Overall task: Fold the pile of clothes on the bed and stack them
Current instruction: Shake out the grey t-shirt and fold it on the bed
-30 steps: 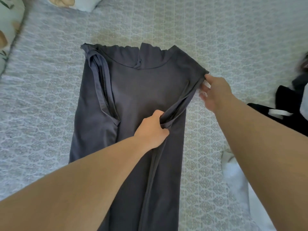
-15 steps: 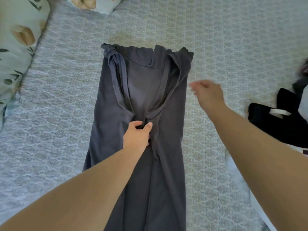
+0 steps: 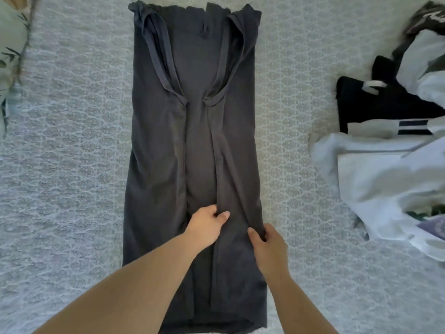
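- Grey garment (image 3: 195, 145): mid-bed (image 3: 72, 165), sides folded inward.
- My left hand (image 3: 207, 222) and right hand (image 3: 267, 244), at 6 o'clock, pinch the right flap to straighten it.
- Unfolded pile (image 3: 385, 153): 3 o'clock.

A bedroom at home: a patterned bedspread (image 3: 72, 165) fills the view, a floral pillow (image 3: 9, 44) at ten o'clock, loose clothes (image 3: 385, 169) at three.
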